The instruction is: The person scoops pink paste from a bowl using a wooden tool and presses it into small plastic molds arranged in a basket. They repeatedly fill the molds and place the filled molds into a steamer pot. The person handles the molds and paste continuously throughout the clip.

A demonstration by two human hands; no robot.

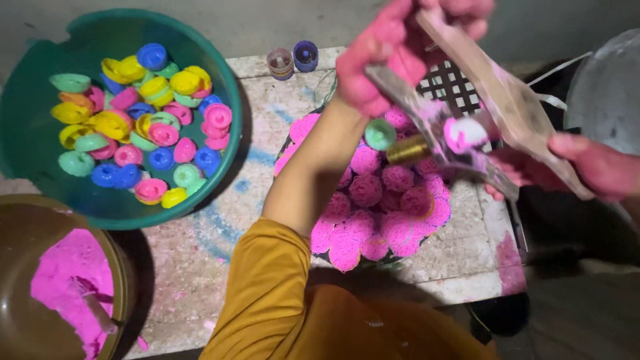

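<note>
While your left hand (373, 60) is clamped tight round the upper end of that powder-caked hinged press (467, 113), your right hand (587, 167) grips its lower end, fingers closed on the long wooden arm. So both hands are full, holding the same tool up over the work, and it's tilted, running from upper left down to lower right. Stuck in the press between your two grips there's one small brass cylinder (408, 150), one green cap (380, 133) just left of it and one white-pink lump (465, 133) to its right.

The surface under the press is a pale stone slab (200, 260), smeared with pink and blue powder; past it the floor goes dark and I can't make out much of the room. Right below your grip sits a black mesh tray (453, 83) crowded with pink powder cakes (380, 200), too overlapped to count exactly. Well off to the left of your left hand: one green basin (27, 133) of coloured plastic caps (133, 127), dozens. Nearer you, one brown bowl (20, 280) of pink powder (67, 273). Two little pots (293, 60) stand beyond the tray.
</note>
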